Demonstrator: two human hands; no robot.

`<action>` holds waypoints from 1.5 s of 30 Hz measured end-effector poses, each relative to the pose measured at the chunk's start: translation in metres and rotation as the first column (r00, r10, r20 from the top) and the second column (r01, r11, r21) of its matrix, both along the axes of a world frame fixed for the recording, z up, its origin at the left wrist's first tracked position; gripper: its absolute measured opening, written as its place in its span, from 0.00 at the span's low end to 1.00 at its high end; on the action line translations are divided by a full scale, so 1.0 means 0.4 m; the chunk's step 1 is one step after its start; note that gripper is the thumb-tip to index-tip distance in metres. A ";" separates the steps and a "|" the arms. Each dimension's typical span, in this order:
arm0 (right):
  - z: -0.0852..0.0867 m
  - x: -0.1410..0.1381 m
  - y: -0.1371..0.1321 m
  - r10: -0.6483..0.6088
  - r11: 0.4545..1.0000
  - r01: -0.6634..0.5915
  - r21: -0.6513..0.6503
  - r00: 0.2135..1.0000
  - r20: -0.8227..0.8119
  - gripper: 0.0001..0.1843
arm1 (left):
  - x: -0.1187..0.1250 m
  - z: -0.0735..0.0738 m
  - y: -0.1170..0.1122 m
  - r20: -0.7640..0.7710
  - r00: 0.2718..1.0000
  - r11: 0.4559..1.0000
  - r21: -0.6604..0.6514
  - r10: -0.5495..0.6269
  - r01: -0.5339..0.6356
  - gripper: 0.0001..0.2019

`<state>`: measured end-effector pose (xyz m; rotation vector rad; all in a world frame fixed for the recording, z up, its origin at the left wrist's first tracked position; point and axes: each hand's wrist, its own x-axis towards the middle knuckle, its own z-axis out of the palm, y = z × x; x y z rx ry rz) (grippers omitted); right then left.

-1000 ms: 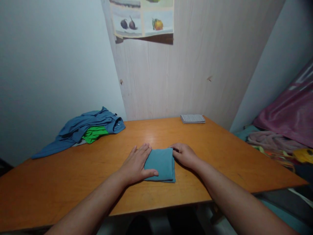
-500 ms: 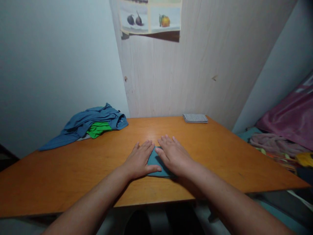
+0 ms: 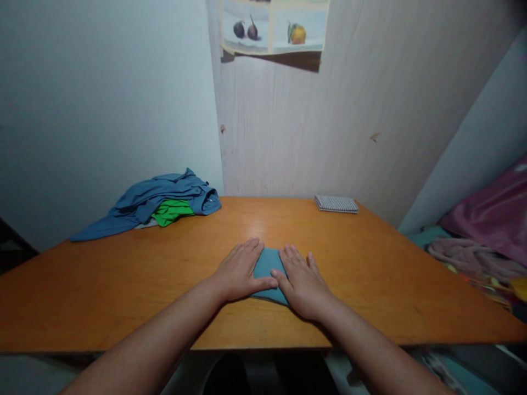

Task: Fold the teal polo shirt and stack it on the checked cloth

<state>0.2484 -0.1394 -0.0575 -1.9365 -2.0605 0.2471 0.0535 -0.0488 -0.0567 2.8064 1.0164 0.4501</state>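
Note:
A folded teal cloth lies flat on the wooden table, close to its front edge. My left hand rests palm down along the cloth's left side, fingers stretched forward and thumb across the cloth. On the right side, my right hand lies flat too, with its fingers extended and its thumb near the left thumb. Both hands cover the cloth's side edges; its middle shows between them.
At the back left lies a rumpled blue shirt with a bright green cloth under it. A folded checked cloth sits at the back right. Beyond the table's right side are a pink fabric and other heaped items.
My right hand has come down onto the cloth's right side and slid slightly toward me. My left hand stays on the left side. The view has shifted a little.

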 end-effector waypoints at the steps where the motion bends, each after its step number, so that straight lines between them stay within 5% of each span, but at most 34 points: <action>1: -0.001 0.000 0.001 -0.001 1.000 0.001 -0.005 1.000 -0.006 0.39 | 0.000 -0.002 0.002 0.008 1.000 1.000 0.011 -0.003 0.003 0.52; 10: -0.010 0.014 0.004 -0.014 1.000 0.013 -0.011 1.000 -0.026 0.42 | 0.007 0.004 -0.005 -0.041 0.999 0.999 0.040 0.020 -0.018 0.50; 16: -0.052 0.106 -0.030 -0.110 0.991 0.122 0.046 0.971 -0.214 0.45 | 0.001 0.027 -0.012 -0.028 0.998 0.998 0.011 0.056 -0.055 0.43; 21: -0.088 0.182 -0.078 -0.169 0.949 0.261 0.177 0.894 -0.416 0.41 | -0.040 0.049 0.016 0.195 0.967 0.986 -0.038 0.165 -0.160 0.38; 28: -0.094 0.183 -0.104 -0.147 0.925 0.299 0.235 0.850 -0.506 0.34 | -0.101 0.043 0.023 0.504 0.820 0.956 -0.038 0.270 -0.291 0.28; 37: -0.090 0.177 -0.105 -0.140 0.930 0.264 0.256 0.898 -0.417 0.28 | -0.043 0.056 -0.051 0.398 0.912 0.990 0.059 0.097 -0.131 0.24; 45: -0.057 0.159 -0.117 -0.136 0.926 0.250 0.281 0.919 -0.371 0.21 | 0.023 0.046 -0.004 0.252 0.967 0.986 0.144 0.043 -0.081 0.25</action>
